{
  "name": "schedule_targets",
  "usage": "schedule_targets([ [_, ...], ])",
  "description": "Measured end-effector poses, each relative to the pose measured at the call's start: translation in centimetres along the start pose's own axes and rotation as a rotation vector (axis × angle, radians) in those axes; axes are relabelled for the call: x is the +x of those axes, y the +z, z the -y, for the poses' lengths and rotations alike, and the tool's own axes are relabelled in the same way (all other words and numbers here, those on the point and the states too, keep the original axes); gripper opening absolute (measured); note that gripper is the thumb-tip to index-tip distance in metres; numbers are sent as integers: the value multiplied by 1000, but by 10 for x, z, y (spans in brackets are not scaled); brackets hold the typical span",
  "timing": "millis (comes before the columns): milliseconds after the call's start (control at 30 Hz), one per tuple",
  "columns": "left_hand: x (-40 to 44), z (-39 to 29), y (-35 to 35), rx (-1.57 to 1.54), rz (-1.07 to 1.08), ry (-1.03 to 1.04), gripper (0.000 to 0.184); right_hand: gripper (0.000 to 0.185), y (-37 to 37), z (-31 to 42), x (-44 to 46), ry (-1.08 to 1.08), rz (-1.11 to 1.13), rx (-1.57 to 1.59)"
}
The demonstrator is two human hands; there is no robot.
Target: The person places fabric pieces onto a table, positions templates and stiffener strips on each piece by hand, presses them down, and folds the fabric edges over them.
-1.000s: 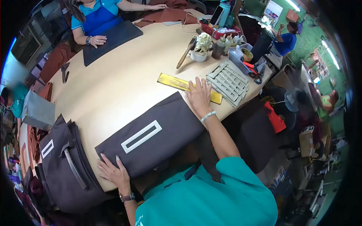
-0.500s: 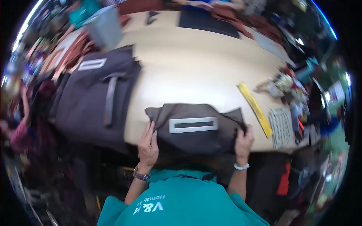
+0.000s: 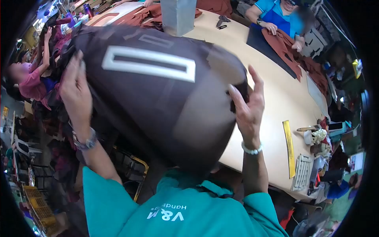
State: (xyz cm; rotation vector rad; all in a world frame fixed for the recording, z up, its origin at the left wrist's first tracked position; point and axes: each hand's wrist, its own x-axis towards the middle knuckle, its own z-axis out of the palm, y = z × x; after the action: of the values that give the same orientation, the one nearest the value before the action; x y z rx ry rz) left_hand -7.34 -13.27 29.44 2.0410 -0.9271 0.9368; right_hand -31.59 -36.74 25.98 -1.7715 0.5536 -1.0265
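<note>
A dark brown sheet (image 3: 158, 114) with a white rectangular frame (image 3: 148, 63) on it is spread between my two hands, above the stack of dark pieces at the table's left. My left hand (image 3: 77, 89) is at the sheet's left edge, fingers close together and blurred. At the right edge, my right hand (image 3: 249, 106) has its thumb and fingers around the dark edge of the sheet. Part of the sheet bulges and looks lighter on the right. Beneath it, the stack is mostly hidden.
A grey metal block (image 3: 178, 17) stands at the table's far side, near dark scissors (image 3: 223, 20). A co-worker across the table handles reddish-brown material (image 3: 279, 49). A yellow bar (image 3: 288, 150) and a pale slatted piece (image 3: 302, 172) lie at the right.
The view has turned left. Both hands have lifted the sheet off the table and carried it left over the stack. The co-worker's hands are now on the reddish-brown material.
</note>
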Motion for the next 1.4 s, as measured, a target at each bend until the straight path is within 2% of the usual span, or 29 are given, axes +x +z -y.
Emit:
schedule_targets([
  [33, 18, 12, 2, 25, -84, 105, 28, 60, 12, 11, 12, 46, 39, 17],
  [67, 37, 24, 3, 90, -96, 133, 28, 61, 26, 8, 25, -77, 27, 68],
  [133, 72, 49, 18, 143, -118, 224, 29, 63, 50, 2, 52, -125, 36, 73],
  [267, 122, 118, 84, 236, -70, 355, 32, 70, 98, -48, 96, -180, 10, 186],
  [333, 130, 127, 115, 292, -24, 331, 32, 73, 112, -63, 104, -147, -22, 93],
  [367, 131, 133, 130, 324, 69, 248, 31, 74, 116, -67, 107, -106, -35, 6],
  [433, 136, 161, 169, 337, 60, 353, 31, 75, 123, -78, 111, -23, -58, -100],
  [500, 130, 174, 201, 318, 104, 288, 30, 77, 132, -93, 113, 63, -75, -132],
  [533, 127, 177, 213, 310, 123, 255, 30, 75, 137, -110, 116, -67, -87, -98],
  [567, 124, 179, 224, 325, 150, 256, 30, 75, 141, -124, 118, -80, -103, -135],
  [667, 113, 185, 256, 359, 229, 235, 30, 74, 142, -134, 118, -117, -139, -178],
  [767, 96, 194, 284, 365, 332, 183, 30, 77, 138, -127, 123, 6, -64, -290],
  [900, 97, 195, 300, 300, 380, 141, 34, 80, 139, -133, 128, 87, -76, -304],
  [1000, 98, 180, 299, 492, 447, 107, 43, 82, 140, -134, 129, 177, -64, -334],
  [1133, 78, 160, 304, 324, 345, -66, 62, 83, 141, -153, 131, 183, -80, -348],
  [1233, 52, 119, 294, -54, 482, -204, 69, 83, 142, -152, 130, 180, -93, -338],
  [1300, 32, 106, 302, -17, 699, -203, 76, 83, 141, -148, 127, 199, -86, -334],
  [1367, 27, 102, 302, 72, 672, -142, 76, 82, 141, -144, 128, 244, -70, -327],
  [1400, 29, 103, 304, 69, 679, -134, 77, 81, 141, -159, 131, 118, -126, -363],
])
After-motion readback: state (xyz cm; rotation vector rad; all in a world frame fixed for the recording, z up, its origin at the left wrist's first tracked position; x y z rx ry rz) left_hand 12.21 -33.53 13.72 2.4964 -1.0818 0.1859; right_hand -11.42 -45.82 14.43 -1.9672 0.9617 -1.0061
